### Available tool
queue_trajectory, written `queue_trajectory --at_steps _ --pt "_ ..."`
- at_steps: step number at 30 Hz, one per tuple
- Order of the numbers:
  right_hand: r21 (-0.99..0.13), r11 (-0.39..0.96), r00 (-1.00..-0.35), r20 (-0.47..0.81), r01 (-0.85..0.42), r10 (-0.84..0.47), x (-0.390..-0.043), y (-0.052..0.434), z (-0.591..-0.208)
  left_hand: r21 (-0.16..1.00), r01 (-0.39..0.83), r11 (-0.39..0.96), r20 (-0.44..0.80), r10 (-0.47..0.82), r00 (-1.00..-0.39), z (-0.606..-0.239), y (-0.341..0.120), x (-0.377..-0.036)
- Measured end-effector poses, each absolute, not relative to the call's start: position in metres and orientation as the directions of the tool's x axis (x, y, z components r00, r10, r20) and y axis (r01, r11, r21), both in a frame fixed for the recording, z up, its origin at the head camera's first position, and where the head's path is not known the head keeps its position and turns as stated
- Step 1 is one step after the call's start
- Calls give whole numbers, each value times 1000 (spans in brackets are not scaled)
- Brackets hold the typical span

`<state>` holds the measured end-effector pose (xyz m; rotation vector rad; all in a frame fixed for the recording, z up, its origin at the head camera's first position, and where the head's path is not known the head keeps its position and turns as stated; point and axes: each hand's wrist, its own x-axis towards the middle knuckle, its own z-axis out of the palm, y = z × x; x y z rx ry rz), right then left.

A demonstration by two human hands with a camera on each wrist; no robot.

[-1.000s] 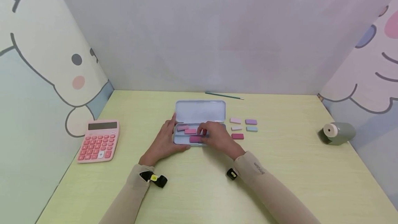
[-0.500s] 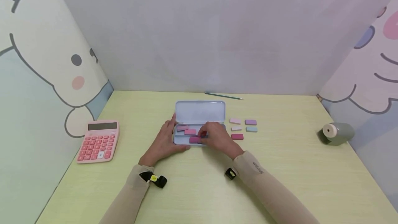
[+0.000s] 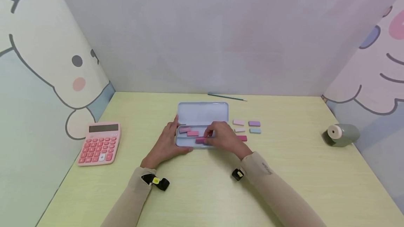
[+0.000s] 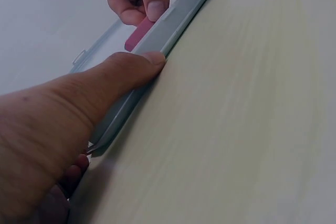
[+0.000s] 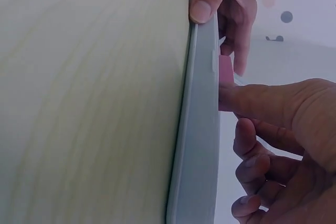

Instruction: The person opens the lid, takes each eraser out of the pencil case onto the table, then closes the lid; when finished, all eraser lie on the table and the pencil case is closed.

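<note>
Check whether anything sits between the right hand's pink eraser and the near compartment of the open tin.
Nothing visible does. The right hand pinches the pink eraser already at the tin's near compartment; the left hand only holds the tin's left end.

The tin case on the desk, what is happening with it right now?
A person's left hand holds the open tin case by its left end. The right hand pinches a pink eraser inside the front compartment. Two more erasers lie inside, and several loose erasers lie beside the case on the right.

Roughly eight erasers, one tin, calculator, pencil, sharpener.
</note>
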<state>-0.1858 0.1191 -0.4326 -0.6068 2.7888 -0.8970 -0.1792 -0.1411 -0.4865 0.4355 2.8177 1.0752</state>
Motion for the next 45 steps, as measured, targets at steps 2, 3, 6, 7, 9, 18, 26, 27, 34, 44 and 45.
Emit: queue_trajectory --at_steps 2,3,6,7,9,18,26,27,34,44,45 --pt "-587 744 -913 -19 -319 -407 -185 125 -430 663 226 714 8 295 -955 -486 -141 -179" --pt "-587 746 -916 -17 -315 -401 -185 129 -429 663 225 714 7 295 -956 -486 -141 -179" --pt "-592 739 -918 5 -322 -396 -182 141 -428 665 223 713 6 294 -956 -486 -141 -179" --pt "-598 736 -920 10 -319 -391 -181 146 -429 665 224 712 7 294 -956 -486 -141 -179" --pt "-611 729 -925 14 -309 -381 -179 155 -429 668 226 709 10 295 -955 -486 -141 -178" --pt "-635 729 -952 33 -256 -305 -168 197 -433 670 231 705 14 298 -954 -486 -141 -179" --pt "-610 763 -973 63 -215 -224 -160 230 -431 676 237 697 22 302 -953 -489 -142 -180" --pt "-606 766 -973 66 -215 -220 -159 233 -431 677 238 697 23 303 -953 -489 -142 -180" --pt "-584 795 -983 34 -164 -179 -153 254 -428 684 245 687 30 309 -951 -490 -144 -178" --pt "-562 814 -987 26 -146 -159 -150 277 -430 673 251 696 29 313 -949 -490 -144 -180" --pt "-560 817 -988 18 -139 -156 -151 279 -431 673 252 695 30 314 -949 -490 -143 -180"
